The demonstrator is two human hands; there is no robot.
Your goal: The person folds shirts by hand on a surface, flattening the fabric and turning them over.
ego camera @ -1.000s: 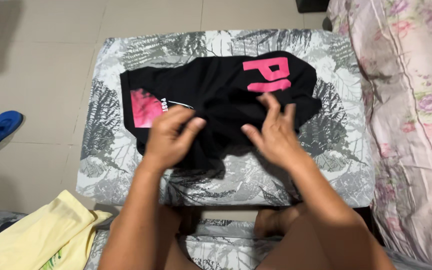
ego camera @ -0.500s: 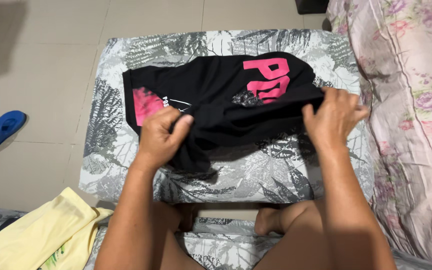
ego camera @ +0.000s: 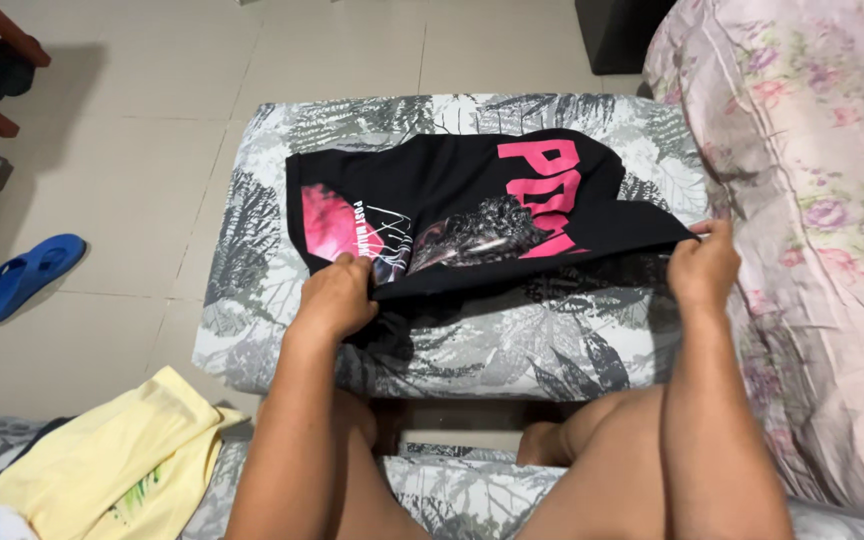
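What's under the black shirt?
The black shirt lies on a leaf-print cushion, which shows all around it. The left hand and right hand grip its near edge. Whatever lies beneath its middle is covered.

Both hands, left (ego camera: 337, 297) and right (ego camera: 702, 265), grip a black shirt (ego camera: 452, 200) over a leaf-print cushion (ego camera: 252, 270).

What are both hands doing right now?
Left hand: closed, gripping the black T-shirt at its near edge.
Right hand: closed, pinching the same shirt's right corner.
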